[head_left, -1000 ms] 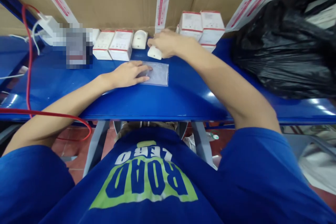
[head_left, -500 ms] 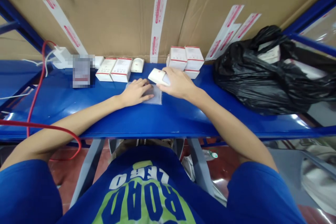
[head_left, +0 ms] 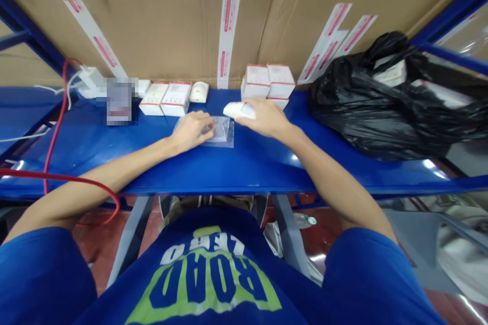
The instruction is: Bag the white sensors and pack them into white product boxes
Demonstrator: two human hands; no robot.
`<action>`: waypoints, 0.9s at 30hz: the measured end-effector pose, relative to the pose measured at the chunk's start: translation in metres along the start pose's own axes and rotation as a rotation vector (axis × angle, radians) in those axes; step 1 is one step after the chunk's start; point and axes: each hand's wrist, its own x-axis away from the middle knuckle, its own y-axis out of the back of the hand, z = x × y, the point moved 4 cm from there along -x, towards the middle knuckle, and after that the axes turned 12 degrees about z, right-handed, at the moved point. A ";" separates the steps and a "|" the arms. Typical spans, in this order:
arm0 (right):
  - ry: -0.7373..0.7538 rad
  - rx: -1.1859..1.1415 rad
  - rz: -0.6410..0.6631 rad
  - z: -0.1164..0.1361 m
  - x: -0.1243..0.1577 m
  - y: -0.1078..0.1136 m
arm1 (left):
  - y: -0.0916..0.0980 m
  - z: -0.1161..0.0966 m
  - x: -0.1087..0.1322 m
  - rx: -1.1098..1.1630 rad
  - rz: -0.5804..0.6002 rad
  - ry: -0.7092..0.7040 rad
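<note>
My right hand (head_left: 265, 118) is closed around a small white plastic device with a rounded end (head_left: 233, 109), held a little above the blue table. The device looks like a motion sensor. Just left of it, my left hand (head_left: 193, 131) has its fingers curled in and its thumb near the index finger, gripping a clear plastic bag (head_left: 225, 134) on the tabletop. Part of the bag is hidden under that hand. Behind my left hand a similar white device (head_left: 199, 92) rests on the table.
Two small white boxes (head_left: 176, 99) stand at the back, with a stack of white boxes (head_left: 269, 81) right of centre. A black plastic bag (head_left: 366, 106) holding boxes fills the right side. A red cable (head_left: 76, 178) crosses my left arm; a white charger (head_left: 91, 81) sits back left.
My left hand's fingers have curled in from lying spread on the plastic bag, and the bag has wrinkled. My right hand has turned the white device and shifted slightly to the right.
</note>
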 end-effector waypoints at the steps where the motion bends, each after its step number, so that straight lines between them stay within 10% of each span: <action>1: 0.015 -0.008 -0.023 -0.003 0.000 -0.001 | 0.001 0.002 0.001 0.031 -0.023 0.007; 17: 0.142 -0.078 -0.168 -0.012 0.003 0.016 | 0.012 0.011 0.010 0.363 -0.254 0.098; 27: 0.319 -0.039 0.026 -0.004 0.007 0.010 | 0.005 0.013 0.010 0.366 -0.235 0.116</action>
